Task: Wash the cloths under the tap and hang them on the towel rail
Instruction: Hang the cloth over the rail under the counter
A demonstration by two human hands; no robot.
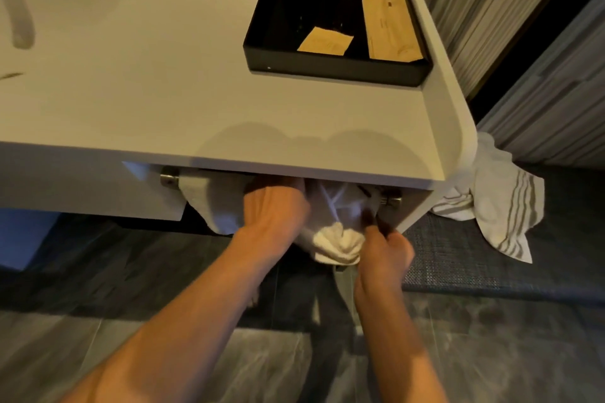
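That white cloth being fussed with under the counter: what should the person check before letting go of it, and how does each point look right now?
1. Left hand has a grip on the white cloth: ok, it is buried in the folds.
2. Right hand has a grip on the cloth's lower end: ok.
3. Cloth draped over the towel rail: cannot tell, the counter edge hides the bar.
4. Cloth spread flat: not ok, it is bunched.
5. Room on the rail: cannot tell, another white towel hangs at the left.
6. Striped towel hung properly: not ok, it droops off the counter's end.
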